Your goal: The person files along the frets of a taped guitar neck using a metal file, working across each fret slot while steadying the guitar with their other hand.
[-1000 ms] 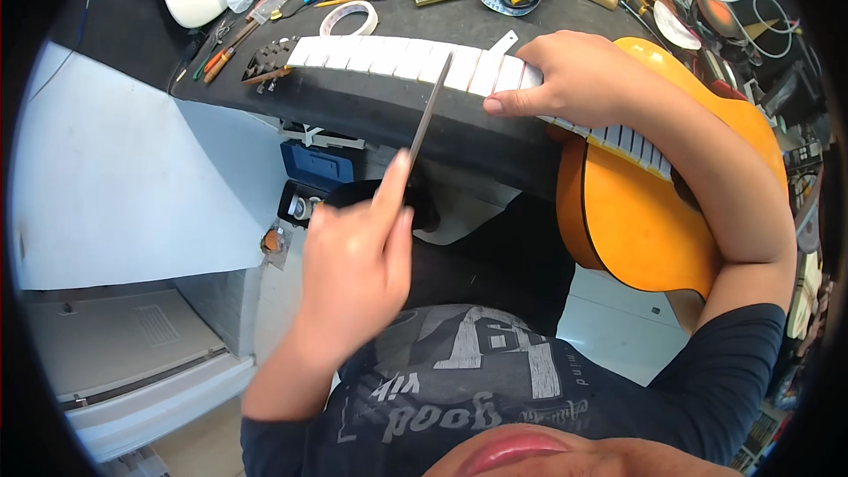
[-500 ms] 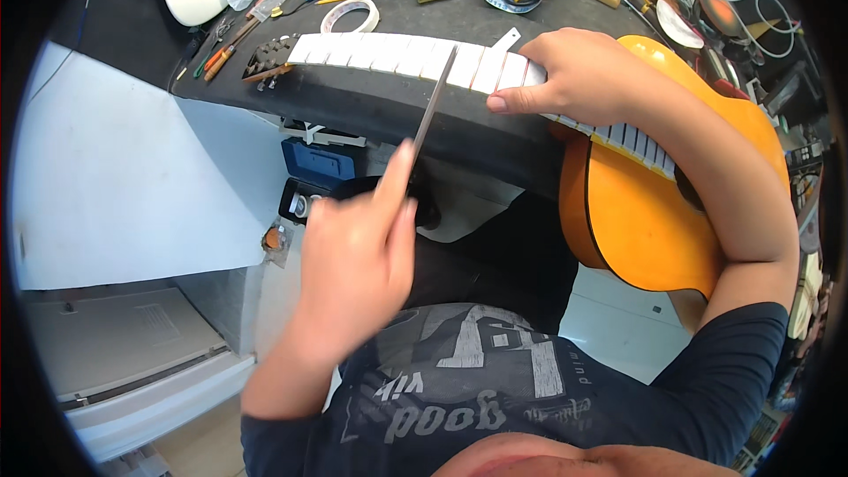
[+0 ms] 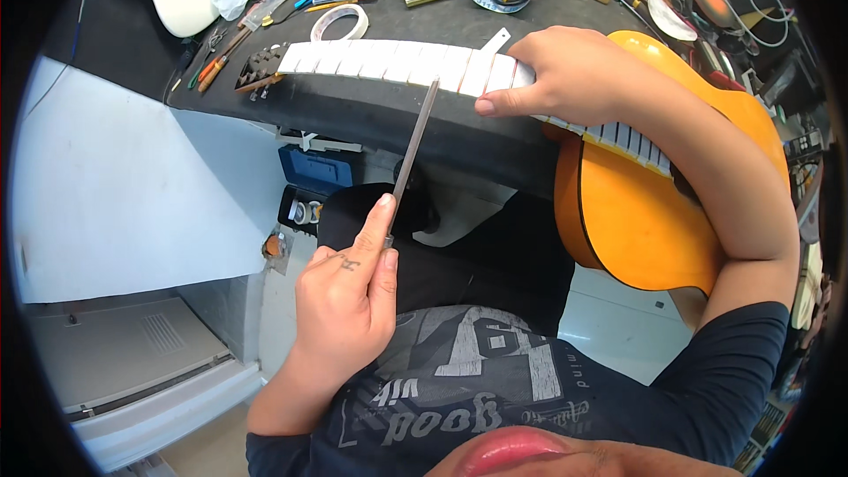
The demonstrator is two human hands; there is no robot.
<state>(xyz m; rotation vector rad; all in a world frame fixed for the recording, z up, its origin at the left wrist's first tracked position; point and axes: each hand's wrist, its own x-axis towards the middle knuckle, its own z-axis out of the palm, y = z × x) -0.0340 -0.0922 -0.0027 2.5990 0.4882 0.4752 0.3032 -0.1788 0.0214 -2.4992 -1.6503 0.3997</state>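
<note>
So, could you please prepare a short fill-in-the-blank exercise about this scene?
1. The hand gripping the slim metal file is the ____ one.
2. The other hand holds the ____ of the acoustic guitar.
3. The electric guitar at upper left has a ____ body.

Missing words: left; neck; white.

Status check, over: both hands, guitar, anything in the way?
Left hand gripping metal rod, tip at near edge of guitar neck. Right hand holding neck, mostly covered in white. Tape roll beyond neck, off rod's line.
</note>
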